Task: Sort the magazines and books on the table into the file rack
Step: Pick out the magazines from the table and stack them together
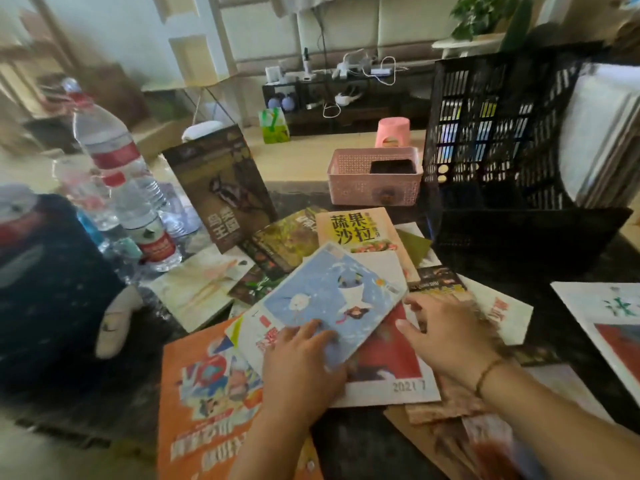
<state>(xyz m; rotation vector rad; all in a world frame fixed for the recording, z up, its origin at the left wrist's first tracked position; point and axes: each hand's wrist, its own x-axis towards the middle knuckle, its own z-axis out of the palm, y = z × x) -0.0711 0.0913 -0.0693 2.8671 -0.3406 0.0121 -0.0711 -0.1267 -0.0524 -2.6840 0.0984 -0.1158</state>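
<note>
The left hand [301, 355] holds the near corner of a blue book [332, 299], which lies on top of the pile of magazines [360, 233] on the desk [571, 323]. The right hand [446, 334] rests just beside it with relaxed fingers, gripping nothing. The black file rack [502, 140] stands at the far right.

Magazines [356, 233] lie scattered flat beside the upright black file rack [498, 140].
</note>
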